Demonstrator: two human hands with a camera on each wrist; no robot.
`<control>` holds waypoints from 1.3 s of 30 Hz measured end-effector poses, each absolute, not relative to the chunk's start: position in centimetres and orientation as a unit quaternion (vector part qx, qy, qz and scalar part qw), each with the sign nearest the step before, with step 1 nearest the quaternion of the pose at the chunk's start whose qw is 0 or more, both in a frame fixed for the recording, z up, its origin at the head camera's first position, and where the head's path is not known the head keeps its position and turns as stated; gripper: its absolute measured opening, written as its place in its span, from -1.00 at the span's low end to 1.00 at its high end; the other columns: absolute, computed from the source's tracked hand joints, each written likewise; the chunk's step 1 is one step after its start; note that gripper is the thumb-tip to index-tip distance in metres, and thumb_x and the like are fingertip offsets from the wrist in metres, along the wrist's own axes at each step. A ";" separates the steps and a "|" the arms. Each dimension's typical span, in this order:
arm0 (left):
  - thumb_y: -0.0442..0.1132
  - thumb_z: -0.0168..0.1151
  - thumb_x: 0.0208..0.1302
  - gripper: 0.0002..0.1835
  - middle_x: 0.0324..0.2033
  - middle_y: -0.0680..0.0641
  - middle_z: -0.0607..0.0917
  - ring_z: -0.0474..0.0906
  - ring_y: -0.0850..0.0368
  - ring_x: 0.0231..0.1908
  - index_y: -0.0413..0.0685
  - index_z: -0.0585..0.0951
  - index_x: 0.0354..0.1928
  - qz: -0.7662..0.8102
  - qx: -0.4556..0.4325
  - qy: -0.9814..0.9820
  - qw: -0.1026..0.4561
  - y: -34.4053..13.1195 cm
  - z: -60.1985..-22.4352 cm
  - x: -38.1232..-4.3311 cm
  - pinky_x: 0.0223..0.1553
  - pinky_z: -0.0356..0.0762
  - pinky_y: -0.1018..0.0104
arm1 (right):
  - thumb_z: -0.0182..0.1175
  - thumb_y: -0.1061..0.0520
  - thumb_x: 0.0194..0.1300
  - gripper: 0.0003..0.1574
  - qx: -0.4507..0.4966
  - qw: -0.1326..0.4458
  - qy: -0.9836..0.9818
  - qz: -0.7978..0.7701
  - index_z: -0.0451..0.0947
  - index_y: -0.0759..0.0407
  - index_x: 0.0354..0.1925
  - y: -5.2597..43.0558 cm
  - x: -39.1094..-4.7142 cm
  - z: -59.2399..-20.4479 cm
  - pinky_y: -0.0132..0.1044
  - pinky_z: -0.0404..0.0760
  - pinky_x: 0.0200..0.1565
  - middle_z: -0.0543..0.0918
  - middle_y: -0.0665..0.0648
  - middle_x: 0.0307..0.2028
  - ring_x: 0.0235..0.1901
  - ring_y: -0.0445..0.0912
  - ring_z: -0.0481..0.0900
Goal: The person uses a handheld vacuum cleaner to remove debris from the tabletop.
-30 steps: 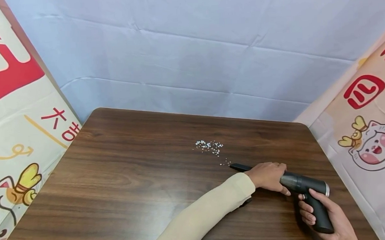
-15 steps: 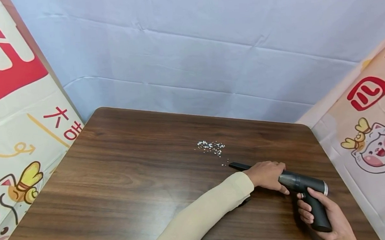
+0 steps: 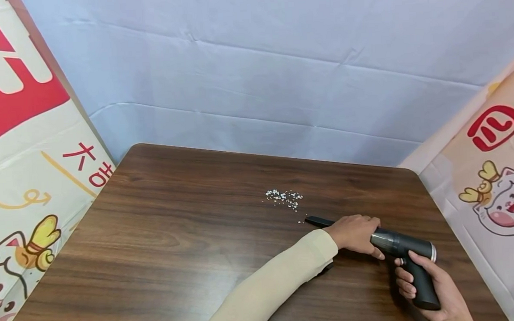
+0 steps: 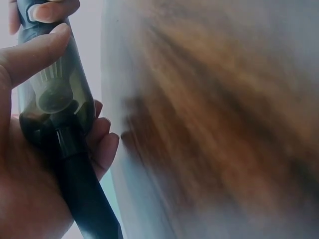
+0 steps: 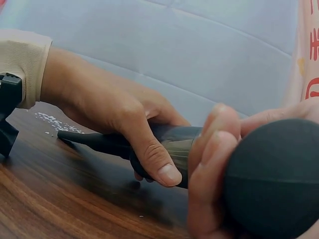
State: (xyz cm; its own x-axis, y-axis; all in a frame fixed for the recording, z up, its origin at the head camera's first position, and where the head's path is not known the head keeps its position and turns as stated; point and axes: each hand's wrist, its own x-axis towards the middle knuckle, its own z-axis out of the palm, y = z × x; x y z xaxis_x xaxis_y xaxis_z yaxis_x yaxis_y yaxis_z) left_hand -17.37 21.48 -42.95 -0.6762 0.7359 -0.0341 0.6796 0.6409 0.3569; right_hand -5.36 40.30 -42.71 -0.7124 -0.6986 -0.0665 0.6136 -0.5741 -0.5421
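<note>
A black handheld vacuum cleaner (image 3: 409,245) with a see-through dust cup and a flat black nozzle (image 3: 317,221) is held low over the table. My right hand (image 3: 441,291) grips its handle, thumb along the top of the grip. My left hand (image 3: 357,235) reaches across the body and holds the front; in the left wrist view its thumb and fingers curl round the clear dust cup (image 4: 52,94). Small white bits (image 3: 282,197) lie scattered on the table, a few of them right by the nozzle tip. The left palm hides part of the vacuum's front.
The brown wood-grain table (image 3: 157,241) has rounded far corners. A pale cloth wall (image 3: 235,61) stands behind it, and printed panels with cartoon cats (image 3: 506,197) rise on both sides. A dark band (image 5: 10,114) sits at the left cuff.
The view has shifted slightly, so the table and white bits appear a little to the right. Both hands keep their hold on the vacuum, its nozzle now marginally nearer the loose bits.
</note>
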 end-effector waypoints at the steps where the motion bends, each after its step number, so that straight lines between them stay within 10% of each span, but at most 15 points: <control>1: 0.40 0.40 0.10 -0.32 -0.14 0.32 0.54 0.40 0.44 -0.28 0.30 0.49 0.19 0.161 0.392 0.901 0.088 21.5 -43.0 -17.4 -0.26 0.38 0.54 | -0.79 -0.15 0.63 -0.02 -0.077 0.371 0.275 -0.884 0.50 0.34 0.12 40.3 -5.4 -42.7 -0.21 0.59 -0.15 0.62 0.18 -0.25 -0.43 -0.06 0.32; 39: 0.40 0.40 0.11 -0.36 -0.18 0.35 0.54 0.41 0.46 -0.34 0.35 0.48 0.16 0.154 0.385 0.905 0.098 22.1 -42.7 -16.6 -0.31 0.40 0.52 | -0.82 -0.15 0.62 -0.03 -0.085 0.388 0.294 -0.870 0.47 0.31 0.13 41.0 -4.9 -42.5 -0.20 0.59 -0.12 0.61 0.18 -0.23 -0.38 -0.04 0.38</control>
